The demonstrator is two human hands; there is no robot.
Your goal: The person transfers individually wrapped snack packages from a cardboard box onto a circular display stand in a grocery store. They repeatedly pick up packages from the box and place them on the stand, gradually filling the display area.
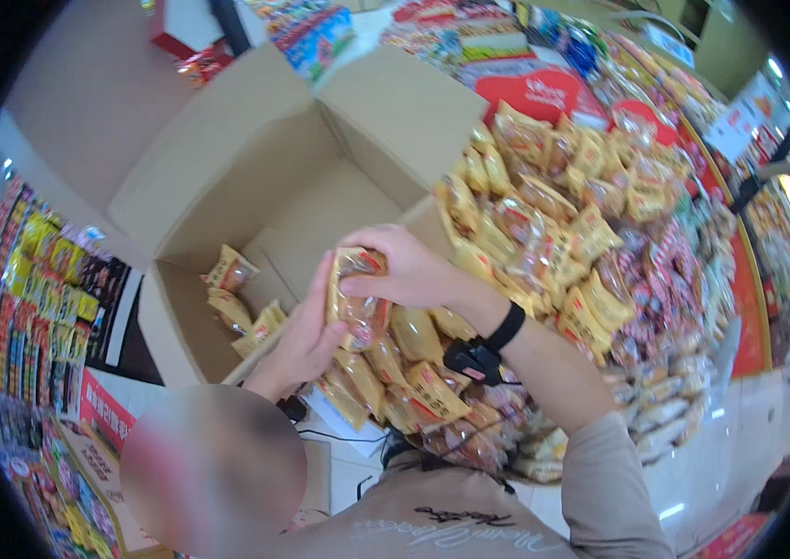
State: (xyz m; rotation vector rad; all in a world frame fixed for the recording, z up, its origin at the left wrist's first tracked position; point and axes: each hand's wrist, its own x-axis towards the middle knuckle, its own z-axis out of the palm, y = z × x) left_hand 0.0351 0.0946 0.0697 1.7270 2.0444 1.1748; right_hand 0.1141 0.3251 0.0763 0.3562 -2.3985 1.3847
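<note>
Between my two hands I hold a packaged bread roll (360, 307) in a yellow and clear wrapper, above the near edge of an open cardboard box (227, 175). My left hand (304, 335) supports its left side; my right hand (402, 269) grips it from the right, thumb across its front. Inside the box, at its left end, lie several wrapped rolls (231, 311). Similar yellow packets (423, 398) are piled below my hands, and a larger heap (542, 209) lies to the right of the box. A black device (472, 360) is strapped at my right wrist.
Pink-and-white striped packets (667, 272) and pale wrapped packets (667, 398) lie right of the yellow heap. Red display cards (535, 94) stand behind it. Shelves of snack packets (52, 279) are at the left. A black cable (346, 439) runs near my body.
</note>
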